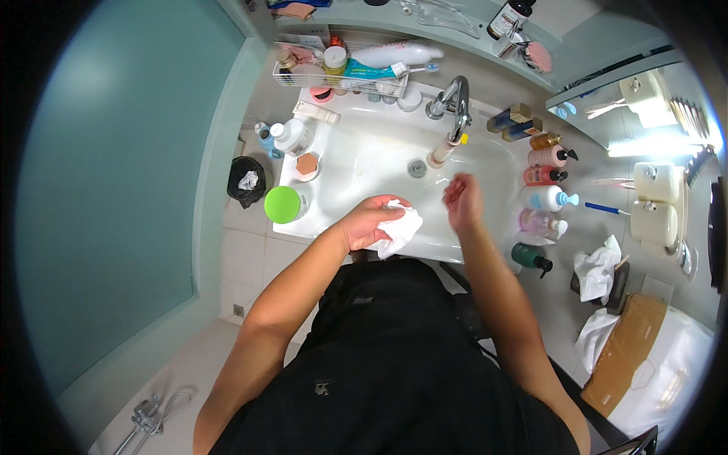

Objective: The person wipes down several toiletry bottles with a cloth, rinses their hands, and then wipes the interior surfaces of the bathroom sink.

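My left hand is closed around a crumpled white cloth or tissue over the front of the white sink. The lower end of the white piece hangs by the sink's front edge. Over the right part of the basin is my right hand, slightly blurred, its fingers loosely curled, with nothing visible in it. Beyond it stands the chrome faucet; a small upright bottle or tube is below the spout, beside the metal drain.
Pump bottles line the sink's right side. A green-lidded jar and a white bottle stand on the left rim. Behind the basin is a white wire basket of toiletries. A black-lined bin is at the left.
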Tool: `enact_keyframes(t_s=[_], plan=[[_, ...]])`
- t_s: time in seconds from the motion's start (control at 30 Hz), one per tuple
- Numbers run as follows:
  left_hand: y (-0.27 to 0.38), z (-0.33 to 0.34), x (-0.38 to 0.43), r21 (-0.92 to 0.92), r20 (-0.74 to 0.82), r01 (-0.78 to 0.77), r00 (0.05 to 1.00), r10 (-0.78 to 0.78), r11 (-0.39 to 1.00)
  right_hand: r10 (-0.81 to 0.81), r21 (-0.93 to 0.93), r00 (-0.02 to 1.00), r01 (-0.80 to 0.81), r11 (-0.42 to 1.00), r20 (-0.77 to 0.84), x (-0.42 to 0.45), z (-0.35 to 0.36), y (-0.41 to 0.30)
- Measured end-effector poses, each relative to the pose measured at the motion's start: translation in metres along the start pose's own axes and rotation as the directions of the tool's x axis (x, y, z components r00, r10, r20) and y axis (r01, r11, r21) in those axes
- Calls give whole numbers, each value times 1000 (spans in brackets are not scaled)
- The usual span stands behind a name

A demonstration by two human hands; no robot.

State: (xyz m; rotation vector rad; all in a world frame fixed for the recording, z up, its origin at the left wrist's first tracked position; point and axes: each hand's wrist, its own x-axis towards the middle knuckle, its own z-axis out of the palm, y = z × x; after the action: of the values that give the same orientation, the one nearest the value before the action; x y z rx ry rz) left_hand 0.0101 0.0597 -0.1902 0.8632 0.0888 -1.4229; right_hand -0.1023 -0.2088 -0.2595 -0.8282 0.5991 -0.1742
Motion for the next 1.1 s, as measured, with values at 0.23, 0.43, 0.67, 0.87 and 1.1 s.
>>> enact_keyframes(t_s=[0.23,0.43,0.67,0.87,1.1], plan=[[-25,-22,99,-83,-559,-339,794,237,937,-230,-125,971,220,967,-71,114,19,-67],[-24,-26,212,-292,-570,-260,820,51,920,-54,-115,911,7,993,-408,86,2,-12],[-53,-7,263,-20,-441,-125,891,104,992,-184,-631,928,-68,773,-324,51,-48,68],[-54,-44,280,-130,-566,-305,804,182,944,108,-405,907,-285,869,-407,48,-33,46],[-76,-89,301,117,-566,-180,796,215,977,325,260,894,-249,933,-310,56,-20,28]])
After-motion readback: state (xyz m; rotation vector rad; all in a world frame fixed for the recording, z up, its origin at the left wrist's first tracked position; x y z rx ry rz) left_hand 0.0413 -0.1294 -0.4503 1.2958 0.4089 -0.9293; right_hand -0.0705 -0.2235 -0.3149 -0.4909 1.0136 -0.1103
